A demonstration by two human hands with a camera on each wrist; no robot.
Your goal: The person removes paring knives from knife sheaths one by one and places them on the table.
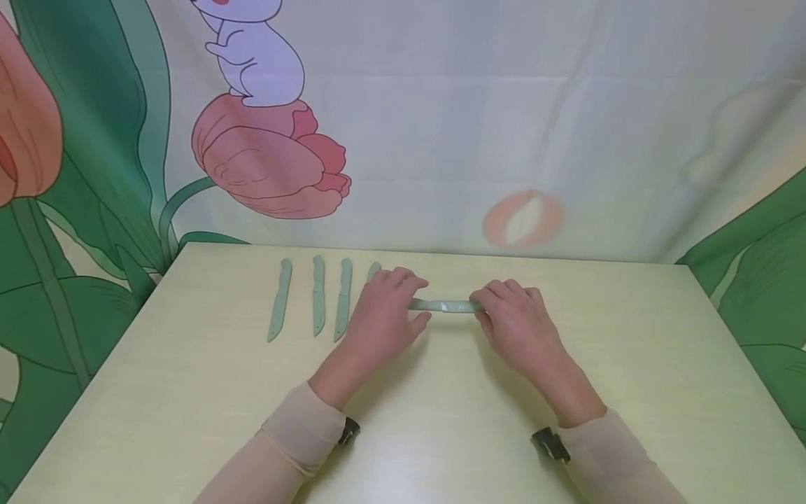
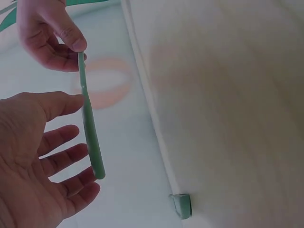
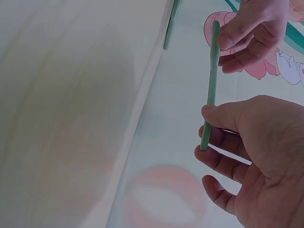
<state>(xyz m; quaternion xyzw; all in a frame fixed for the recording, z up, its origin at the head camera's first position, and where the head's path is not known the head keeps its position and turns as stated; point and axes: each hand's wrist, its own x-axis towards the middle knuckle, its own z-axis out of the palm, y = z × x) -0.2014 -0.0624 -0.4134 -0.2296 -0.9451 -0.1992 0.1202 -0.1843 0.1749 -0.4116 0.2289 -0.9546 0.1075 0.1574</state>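
A pale green knife (image 1: 443,306) is held level between both hands above the table. The right hand (image 1: 519,322) pinches its blade end; in the right wrist view the thumb lies on one face, with fingertips (image 3: 213,159) behind it. Around the handle, the left hand (image 1: 384,308) has its thumb and fingers spread apart. In the left wrist view, that thumb's tip overlaps the knife (image 2: 92,137) and the loosely bent fingers reach behind it. Part of the handle is hidden by the left hand in the head view.
Left of the hands, several matching green knives lie side by side on the pale table (image 1: 441,434), including one at the far left (image 1: 280,301). Another knife (image 1: 374,267) is mostly hidden behind the left hand. A printed curtain (image 1: 441,126) hangs behind the table's back edge.
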